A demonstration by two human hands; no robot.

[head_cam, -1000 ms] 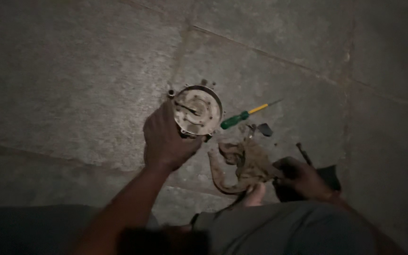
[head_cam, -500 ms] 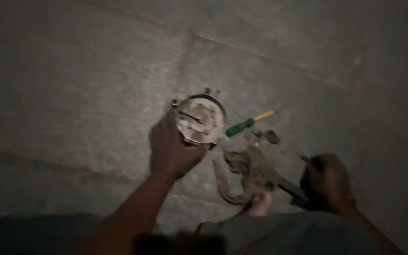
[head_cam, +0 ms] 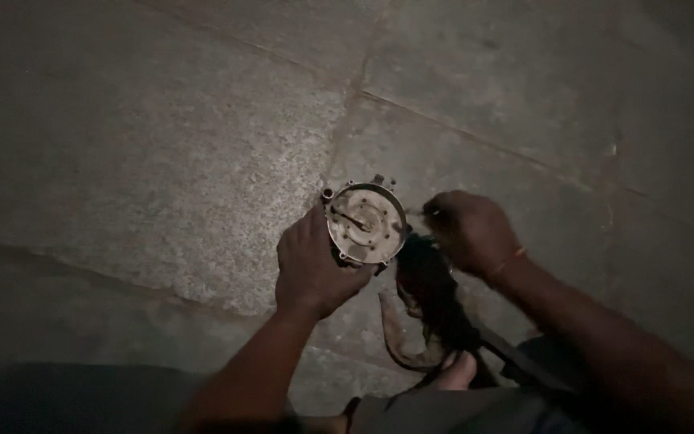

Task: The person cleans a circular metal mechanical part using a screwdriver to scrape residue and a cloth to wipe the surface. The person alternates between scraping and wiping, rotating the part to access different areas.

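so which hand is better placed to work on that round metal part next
Probably the right hand: it hovers free beside the round metal part, above the rag, while the left hand is occupied gripping the part's edge on the stone floor.

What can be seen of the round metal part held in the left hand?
The round metal part is a dull, grimy disc-shaped housing with a raised rim, small holes around its face and a short bar across the middle. Small lugs stick out at its upper edge. It is tilted with its face up toward the camera, just above the stone floor. The left hand grips its lower left edge; the right hand is close beside it.
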